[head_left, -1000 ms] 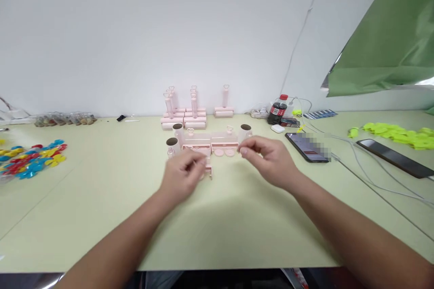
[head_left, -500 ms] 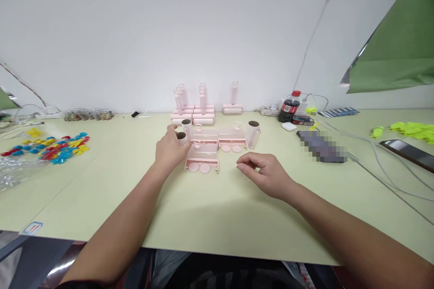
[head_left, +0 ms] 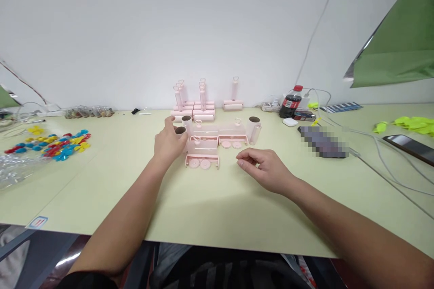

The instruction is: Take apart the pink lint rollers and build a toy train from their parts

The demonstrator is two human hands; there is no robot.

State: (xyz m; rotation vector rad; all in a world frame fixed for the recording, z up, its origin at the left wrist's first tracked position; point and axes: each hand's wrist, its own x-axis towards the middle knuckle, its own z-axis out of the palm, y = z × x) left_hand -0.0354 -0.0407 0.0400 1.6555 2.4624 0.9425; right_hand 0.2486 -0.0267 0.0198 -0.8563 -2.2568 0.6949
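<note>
My left hand (head_left: 169, 142) is curled round an upright paper-cored roll (head_left: 181, 130), its thumb on the near right side. Another roll (head_left: 186, 119) stands just behind it. To the right of that hand lies a pink roller frame with a clear cover (head_left: 202, 146), with two pink discs (head_left: 205, 164) in front. My right hand (head_left: 259, 165) hovers low over the table, fingers bent, thumb and fingertips slightly apart, holding nothing. Beyond it stand a third roll (head_left: 253, 126) and a small clear pink handle (head_left: 256, 134), beside a second pink frame (head_left: 233, 138).
Assembled pink rollers (head_left: 203, 114) stand by the wall. A cola bottle (head_left: 290, 103), a white case (head_left: 290, 122), a phone (head_left: 322, 141) and cables lie right. Colourful plastic pieces (head_left: 63, 149) and clear bags (head_left: 16, 169) are left.
The camera view has shifted slightly, so the table sits a little higher in the picture. Both hands keep nearly the same pose and place.
</note>
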